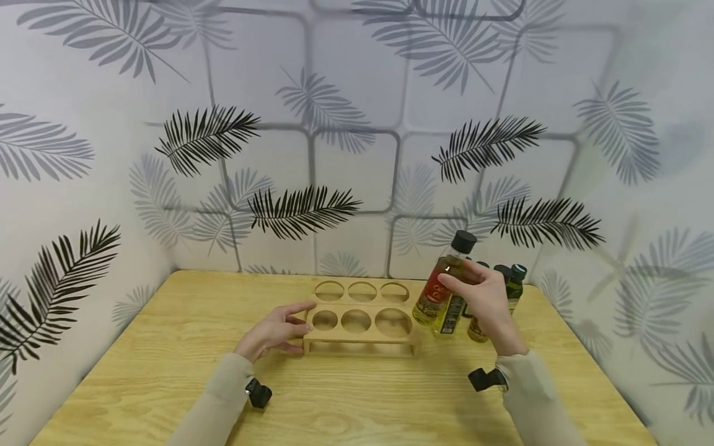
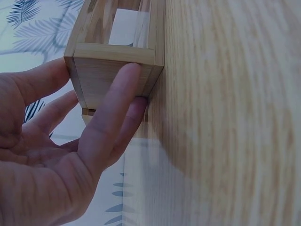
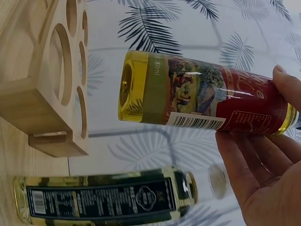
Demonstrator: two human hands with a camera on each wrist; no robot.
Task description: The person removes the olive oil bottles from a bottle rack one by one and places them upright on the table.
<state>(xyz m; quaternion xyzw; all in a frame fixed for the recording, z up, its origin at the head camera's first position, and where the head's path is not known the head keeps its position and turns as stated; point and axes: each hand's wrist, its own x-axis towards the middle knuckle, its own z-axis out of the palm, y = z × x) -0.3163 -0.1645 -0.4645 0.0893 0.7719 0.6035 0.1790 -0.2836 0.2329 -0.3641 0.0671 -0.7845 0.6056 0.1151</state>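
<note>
A pale wooden rack (image 1: 362, 335) with round holes in two rows lies mid-table. My left hand (image 1: 277, 331) holds its left end; in the left wrist view, fingertips rest on the rack's end panel (image 2: 106, 77) and upper edge. To the right, my right hand (image 1: 486, 297) grips an olive oil bottle (image 1: 435, 288) near its neck. This bottle has a red label, black cap and yellow oil. It leans, its base raised beside the rack's right end. In the right wrist view, thumb and fingers (image 3: 237, 155) sit on opposite sides of the bottle (image 3: 188, 92).
Behind the held bottle stands a dark-labelled oil bottle (image 1: 449, 317), also seen in the right wrist view. Further right are another bottle (image 1: 477, 331), partly hidden by my hand, and a dark green one (image 1: 515, 286). A leaf-patterned wall (image 1: 357, 167) borders the wooden table (image 1: 357, 402).
</note>
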